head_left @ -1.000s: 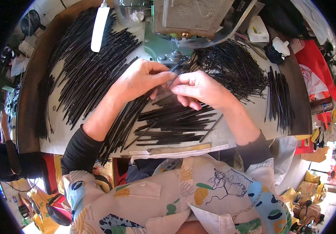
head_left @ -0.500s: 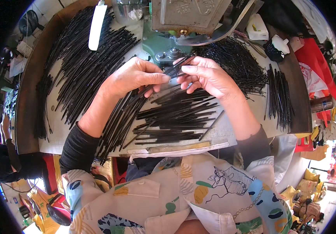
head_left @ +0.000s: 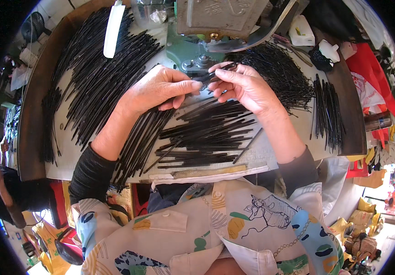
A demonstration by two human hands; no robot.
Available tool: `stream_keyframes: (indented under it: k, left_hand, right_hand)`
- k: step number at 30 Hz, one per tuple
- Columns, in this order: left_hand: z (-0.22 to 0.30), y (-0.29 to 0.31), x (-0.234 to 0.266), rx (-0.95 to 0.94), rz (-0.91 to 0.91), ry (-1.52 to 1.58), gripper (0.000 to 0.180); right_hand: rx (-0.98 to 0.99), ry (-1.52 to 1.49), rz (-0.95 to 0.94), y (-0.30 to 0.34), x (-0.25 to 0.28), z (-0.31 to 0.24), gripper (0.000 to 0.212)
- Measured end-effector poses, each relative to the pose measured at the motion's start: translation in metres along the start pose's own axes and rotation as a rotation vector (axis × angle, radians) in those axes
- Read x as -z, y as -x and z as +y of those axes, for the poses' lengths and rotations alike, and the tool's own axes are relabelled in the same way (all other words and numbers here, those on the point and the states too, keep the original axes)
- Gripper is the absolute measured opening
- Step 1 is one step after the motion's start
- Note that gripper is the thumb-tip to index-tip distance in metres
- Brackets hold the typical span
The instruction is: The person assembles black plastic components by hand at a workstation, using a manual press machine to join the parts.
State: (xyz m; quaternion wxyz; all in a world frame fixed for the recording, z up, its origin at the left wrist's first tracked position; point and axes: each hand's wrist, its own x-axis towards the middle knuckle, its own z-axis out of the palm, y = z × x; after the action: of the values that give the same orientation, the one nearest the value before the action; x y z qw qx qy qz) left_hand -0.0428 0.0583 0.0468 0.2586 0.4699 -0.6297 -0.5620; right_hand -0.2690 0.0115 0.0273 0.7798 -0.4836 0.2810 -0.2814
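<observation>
In front of the machine's green base (head_left: 177, 51), my two hands meet over the table. My right hand (head_left: 251, 90) is closed on a few thin black strips (head_left: 226, 68), whose ends stick out past its fingers. Thumb and fingers of my left hand (head_left: 157, 90) pinch the near ends of these strips; the exact grip is partly hidden. Just below the hands, more black strips (head_left: 209, 130) lie crosswise in a loose pile. Another slanting bunch of strips (head_left: 138, 144) lies under my left forearm.
A large heap of black strips (head_left: 110, 68) covers the table's left. A tangled black heap (head_left: 275, 75) and a small bundle (head_left: 328, 114) lie right. The machine's grey metal head (head_left: 220, 16) overhangs the back. A brown raised rim (head_left: 35, 105) borders the table. Another person's arm (head_left: 6, 195) shows far left.
My right fingers have shifted and closed further around the strips, which now slant differently. My left hand stays nearly in place. At far left, the other person's arm has swung lower.
</observation>
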Motion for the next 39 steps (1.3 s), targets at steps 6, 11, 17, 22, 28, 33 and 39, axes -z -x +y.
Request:
stream_keyframes:
  k: [6, 11, 17, 22, 28, 33, 39]
  left_hand:
    - [-0.009, -0.001, 0.011, -0.032, 0.207, 0.206, 0.029]
    - [-0.006, -0.012, 0.013, -0.058, 0.288, 0.286, 0.022]
    - [-0.009, -0.022, 0.012, -0.054, 0.297, 0.348, 0.022]
    - [-0.007, -0.024, 0.011, -0.042, 0.305, 0.327, 0.024]
    - [-0.007, -0.027, 0.014, 0.003, 0.289, 0.33, 0.027]
    - [-0.006, -0.024, 0.014, 0.004, 0.276, 0.335, 0.026]
    - [-0.003, -0.023, 0.011, -0.016, 0.293, 0.316, 0.025]
  right_hand:
    - [0.137, 0.012, 0.203, -0.001, 0.007, -0.005, 0.027]
    - [0.271, -0.052, 0.226, -0.006, 0.007, -0.001, 0.022]
    - [0.3, -0.04, 0.245, -0.007, 0.01, -0.003, 0.017]
    - [0.299, -0.031, 0.259, -0.008, 0.011, -0.004, 0.018]
    - [0.251, -0.037, 0.266, -0.01, 0.017, -0.005, 0.019]
    - [0.256, -0.083, 0.228, -0.011, 0.023, -0.002, 0.02]
    - [0.245, -0.147, 0.185, -0.013, 0.031, 0.001, 0.02]
